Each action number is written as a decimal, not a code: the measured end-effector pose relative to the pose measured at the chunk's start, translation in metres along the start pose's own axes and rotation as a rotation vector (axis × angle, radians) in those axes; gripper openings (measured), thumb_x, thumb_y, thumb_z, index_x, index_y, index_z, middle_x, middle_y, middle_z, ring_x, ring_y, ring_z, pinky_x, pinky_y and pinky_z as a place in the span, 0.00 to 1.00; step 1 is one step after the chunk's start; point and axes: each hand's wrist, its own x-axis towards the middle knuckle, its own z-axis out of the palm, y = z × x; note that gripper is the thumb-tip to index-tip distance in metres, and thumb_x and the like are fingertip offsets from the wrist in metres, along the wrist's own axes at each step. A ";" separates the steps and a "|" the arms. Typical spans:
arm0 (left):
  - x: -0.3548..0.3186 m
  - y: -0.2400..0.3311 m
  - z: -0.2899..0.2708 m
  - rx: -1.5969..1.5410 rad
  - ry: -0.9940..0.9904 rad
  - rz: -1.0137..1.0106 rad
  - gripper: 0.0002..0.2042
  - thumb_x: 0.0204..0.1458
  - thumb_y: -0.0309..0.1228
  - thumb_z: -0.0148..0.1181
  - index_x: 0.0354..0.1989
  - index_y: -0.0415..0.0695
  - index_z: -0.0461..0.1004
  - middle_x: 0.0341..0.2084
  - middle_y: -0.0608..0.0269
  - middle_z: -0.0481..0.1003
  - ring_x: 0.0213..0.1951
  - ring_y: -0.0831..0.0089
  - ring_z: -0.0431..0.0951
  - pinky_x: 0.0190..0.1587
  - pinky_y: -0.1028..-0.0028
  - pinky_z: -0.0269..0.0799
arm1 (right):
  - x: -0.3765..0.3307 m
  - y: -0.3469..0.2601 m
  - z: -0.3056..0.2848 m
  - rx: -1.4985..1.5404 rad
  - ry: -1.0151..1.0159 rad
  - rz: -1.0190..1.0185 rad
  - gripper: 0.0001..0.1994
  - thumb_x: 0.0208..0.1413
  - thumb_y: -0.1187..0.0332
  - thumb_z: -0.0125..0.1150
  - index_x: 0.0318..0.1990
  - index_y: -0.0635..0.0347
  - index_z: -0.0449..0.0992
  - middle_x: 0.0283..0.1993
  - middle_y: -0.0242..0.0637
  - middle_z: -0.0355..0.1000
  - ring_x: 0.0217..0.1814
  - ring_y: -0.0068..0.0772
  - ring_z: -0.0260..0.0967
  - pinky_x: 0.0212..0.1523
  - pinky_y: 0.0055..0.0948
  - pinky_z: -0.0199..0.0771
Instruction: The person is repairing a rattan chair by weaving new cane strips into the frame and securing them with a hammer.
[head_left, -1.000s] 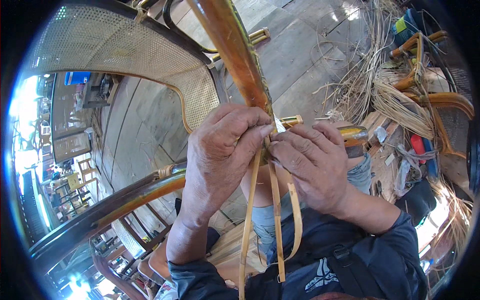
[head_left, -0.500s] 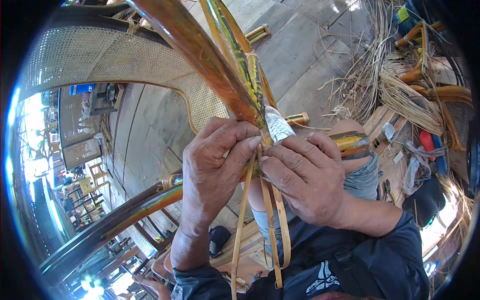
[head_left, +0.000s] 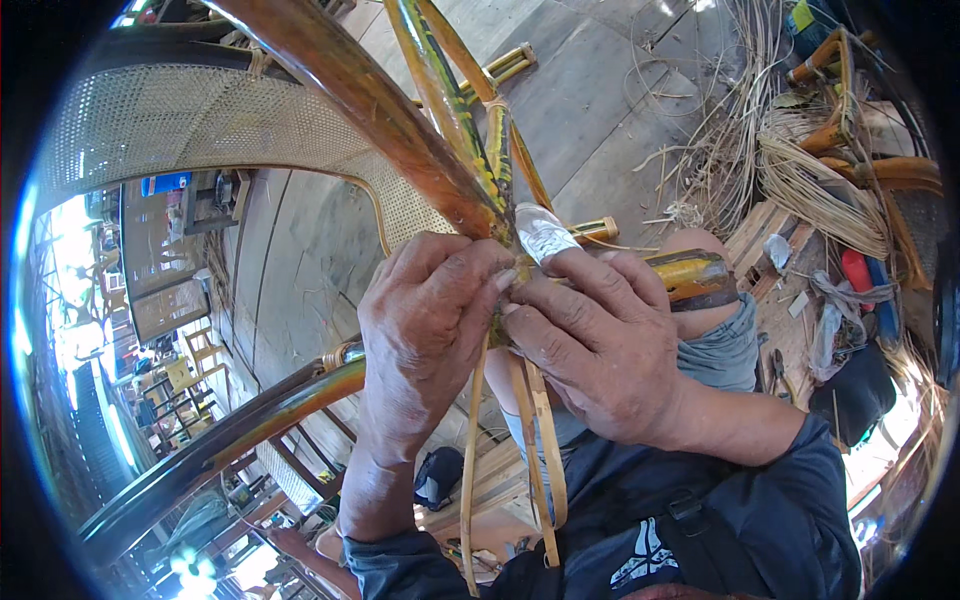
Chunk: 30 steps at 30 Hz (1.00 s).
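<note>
A thick brown-and-yellow cane pole (head_left: 370, 110) of a furniture frame slants down to a joint in front of me, where it meets another cane pole (head_left: 690, 275). Flat tan rattan strips (head_left: 548, 470) hang from this joint over my lap. My left hand (head_left: 425, 325) is closed at the joint's left side, thumb and forefinger pinching a rattan strip whose tail (head_left: 472, 450) trails below. My right hand (head_left: 605, 355) presses against the joint from the right, fingers curled at the strips. The fingers hide most of the wrapping and what exactly the right fingertips grip.
A woven cane panel (head_left: 230, 120) curves across the upper left. A long dark pole (head_left: 230, 440) runs to the lower left. On the plank floor (head_left: 310, 230) at right lie a rattan bundle (head_left: 820, 200), loose strands, and pliers (head_left: 779, 372). A pale shoe (head_left: 543, 235) is behind the joint.
Both hands have shifted slightly left with the joint and slanting pole. The left thumb and fingers have drawn in closer over the strip, and the hanging strips have swung a little left.
</note>
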 end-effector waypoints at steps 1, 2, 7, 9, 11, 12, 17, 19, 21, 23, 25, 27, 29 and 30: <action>-0.001 0.001 -0.001 0.029 -0.005 -0.001 0.07 0.42 0.21 0.60 0.32 0.42 0.75 0.27 0.60 0.72 0.30 0.64 0.74 0.34 0.70 0.70 | 0.000 -0.001 -0.001 0.011 0.012 0.001 0.15 0.39 0.67 0.58 0.39 0.57 0.74 0.40 0.34 0.70 0.47 0.36 0.66 0.45 0.37 0.62; -0.002 0.001 -0.002 0.056 -0.011 -0.002 0.07 0.42 0.21 0.61 0.32 0.42 0.75 0.27 0.60 0.72 0.30 0.64 0.74 0.34 0.70 0.70 | -0.001 -0.002 -0.002 0.011 0.016 0.002 0.15 0.39 0.67 0.58 0.39 0.57 0.74 0.40 0.34 0.70 0.47 0.36 0.66 0.45 0.37 0.62; -0.005 0.001 0.000 0.035 -0.007 -0.007 0.07 0.42 0.22 0.61 0.32 0.43 0.76 0.27 0.60 0.72 0.31 0.64 0.74 0.34 0.69 0.70 | -0.026 0.006 -0.028 0.071 0.202 -0.108 0.15 0.40 0.70 0.60 0.39 0.56 0.73 0.39 0.33 0.68 0.47 0.38 0.65 0.45 0.38 0.63; -0.002 -0.001 0.006 0.032 -0.045 -0.009 0.07 0.42 0.23 0.61 0.32 0.43 0.76 0.27 0.60 0.72 0.31 0.64 0.74 0.35 0.69 0.70 | -0.060 0.024 -0.051 0.121 0.206 0.020 0.14 0.42 0.76 0.58 0.41 0.57 0.71 0.38 0.36 0.70 0.45 0.41 0.67 0.41 0.37 0.66; 0.000 -0.001 0.008 0.098 -0.054 -0.017 0.07 0.43 0.23 0.61 0.32 0.45 0.78 0.29 0.60 0.74 0.32 0.65 0.74 0.36 0.70 0.70 | -0.108 0.058 -0.075 -0.100 0.149 0.242 0.12 0.47 0.79 0.53 0.41 0.62 0.70 0.33 0.43 0.72 0.35 0.42 0.71 0.36 0.34 0.68; -0.002 -0.001 0.004 0.133 -0.057 -0.023 0.07 0.44 0.22 0.60 0.33 0.44 0.78 0.29 0.60 0.74 0.33 0.67 0.74 0.37 0.71 0.70 | -0.134 0.072 -0.079 -0.143 0.124 0.455 0.10 0.49 0.77 0.54 0.41 0.63 0.70 0.33 0.43 0.72 0.34 0.42 0.71 0.36 0.33 0.68; 0.011 0.016 -0.008 0.220 -0.071 -0.029 0.06 0.47 0.20 0.56 0.33 0.39 0.76 0.30 0.58 0.73 0.35 0.70 0.73 0.41 0.75 0.66 | -0.264 0.116 -0.122 -0.138 0.200 1.242 0.12 0.50 0.69 0.56 0.41 0.64 0.71 0.33 0.45 0.71 0.36 0.46 0.70 0.39 0.33 0.69; 0.012 0.014 0.004 0.205 -0.067 -0.017 0.06 0.48 0.20 0.56 0.34 0.38 0.76 0.30 0.59 0.73 0.35 0.70 0.73 0.41 0.75 0.66 | -0.309 0.119 -0.115 -0.127 0.272 1.360 0.14 0.50 0.67 0.56 0.42 0.64 0.71 0.34 0.47 0.71 0.38 0.49 0.69 0.40 0.35 0.68; 0.010 0.008 0.005 0.245 -0.070 -0.024 0.06 0.48 0.20 0.56 0.34 0.39 0.76 0.30 0.59 0.72 0.35 0.70 0.73 0.42 0.75 0.66 | -0.346 0.111 -0.097 -0.371 -0.063 1.201 0.15 0.47 0.67 0.57 0.43 0.63 0.69 0.37 0.49 0.70 0.42 0.52 0.67 0.43 0.39 0.67; 0.008 0.011 0.001 0.264 -0.098 -0.019 0.06 0.48 0.21 0.56 0.34 0.39 0.76 0.30 0.59 0.72 0.35 0.69 0.73 0.42 0.75 0.66 | -0.377 0.109 -0.084 -0.471 -0.121 1.202 0.16 0.46 0.68 0.57 0.43 0.63 0.69 0.38 0.50 0.69 0.44 0.53 0.66 0.44 0.41 0.66; 0.006 0.011 -0.005 0.250 -0.110 -0.010 0.06 0.47 0.22 0.57 0.34 0.40 0.77 0.30 0.58 0.73 0.34 0.69 0.73 0.42 0.75 0.66 | -0.379 0.110 -0.078 -0.532 -0.237 1.265 0.15 0.44 0.70 0.56 0.42 0.62 0.68 0.40 0.50 0.67 0.46 0.54 0.64 0.46 0.43 0.65; 0.003 0.016 -0.007 0.226 -0.088 -0.021 0.07 0.46 0.24 0.58 0.34 0.40 0.77 0.29 0.58 0.73 0.34 0.67 0.74 0.40 0.73 0.67 | -0.376 0.107 -0.087 -0.433 -0.298 1.252 0.13 0.45 0.71 0.54 0.41 0.63 0.68 0.40 0.50 0.67 0.47 0.53 0.64 0.46 0.43 0.65; 0.004 0.010 0.001 0.187 -0.076 -0.009 0.07 0.45 0.25 0.59 0.34 0.41 0.77 0.28 0.58 0.74 0.33 0.66 0.74 0.38 0.72 0.68 | -0.390 0.103 -0.098 -0.344 -0.208 1.080 0.13 0.50 0.71 0.50 0.44 0.64 0.68 0.38 0.49 0.68 0.45 0.51 0.65 0.45 0.42 0.65; 0.004 0.007 0.001 0.163 -0.065 0.013 0.07 0.44 0.25 0.60 0.33 0.41 0.77 0.27 0.58 0.74 0.32 0.65 0.74 0.37 0.71 0.69 | -0.385 0.104 -0.104 -0.292 -0.126 0.969 0.13 0.53 0.70 0.48 0.46 0.65 0.67 0.38 0.48 0.68 0.44 0.51 0.66 0.44 0.42 0.64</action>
